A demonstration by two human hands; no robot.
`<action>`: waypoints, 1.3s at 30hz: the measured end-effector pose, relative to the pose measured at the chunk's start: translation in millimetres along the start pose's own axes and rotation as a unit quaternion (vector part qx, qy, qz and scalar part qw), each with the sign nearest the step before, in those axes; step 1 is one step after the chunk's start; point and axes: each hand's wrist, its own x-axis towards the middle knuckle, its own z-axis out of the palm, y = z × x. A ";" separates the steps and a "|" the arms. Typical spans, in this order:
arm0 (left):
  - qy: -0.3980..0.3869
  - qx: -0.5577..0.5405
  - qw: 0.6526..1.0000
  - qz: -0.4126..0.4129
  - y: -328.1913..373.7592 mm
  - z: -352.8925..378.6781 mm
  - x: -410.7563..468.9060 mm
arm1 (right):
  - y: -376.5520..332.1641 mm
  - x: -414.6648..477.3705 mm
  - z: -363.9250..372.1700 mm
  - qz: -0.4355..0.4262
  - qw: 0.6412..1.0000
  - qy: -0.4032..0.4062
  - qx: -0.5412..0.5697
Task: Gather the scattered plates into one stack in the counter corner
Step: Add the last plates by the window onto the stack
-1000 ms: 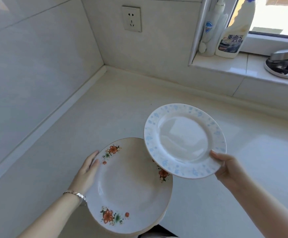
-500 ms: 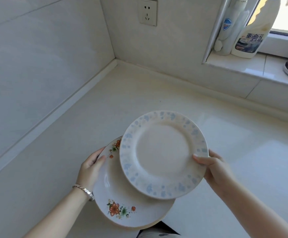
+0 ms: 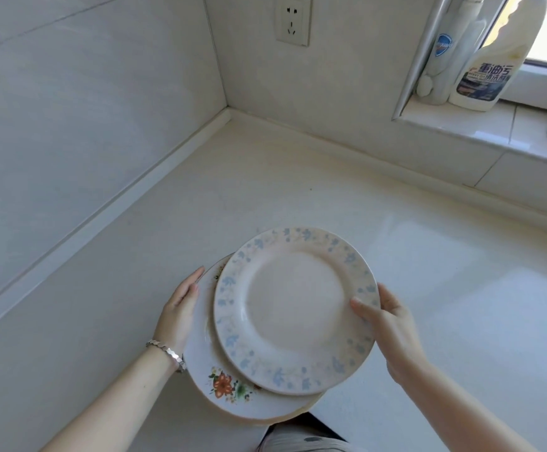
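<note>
Both plates are held well short of the counter corner (image 3: 228, 109), on the person's side of it. The blue-rimmed plate (image 3: 295, 311) lies on the flowered plate (image 3: 229, 386), offset to the right.

Right hand (image 3: 386, 324) pinches the blue rim, thumb on top. Left hand (image 3: 179, 316) holds the flowered plate's left edge, fingers along the rim, thumb hidden. It wears a bracelet (image 3: 168, 350).

Wall socket (image 3: 293, 21) is above and right of the corner. Farther right, two bottles (image 3: 493, 53) stand on the windowsill (image 3: 477, 125).
</note>
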 end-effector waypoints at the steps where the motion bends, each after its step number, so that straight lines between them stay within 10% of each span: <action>1: -0.003 0.016 1.000 0.007 0.5 -0.1 0.7 | 3.1 -2.7 3.0 -0.001 1.000 -0.008 0.003; 16: -0.032 -0.188 0.978 -0.083 -2.6 -6.3 -22.7 | 2.2 12.6 24.5 -0.005 0.993 -0.090 -0.077; 22: -0.019 -0.176 0.953 -0.246 -2.8 -6.3 -30.9 | 8.2 32.5 38.4 0.140 0.978 -0.157 -0.015; 34: -0.028 -0.119 0.951 -0.283 10.1 -5.2 -32.3 | 16.2 38.7 25.3 0.200 0.961 -0.190 -0.001; 36: 0.005 0.025 0.976 -0.216 22.4 -3.8 -28.2 | 16.5 42.2 21.9 0.207 0.961 -0.178 -0.035; 39: 0.092 0.273 0.951 0.112 52.1 12.1 -18.3 | 8.8 45.7 11.8 0.178 0.972 -0.119 -0.099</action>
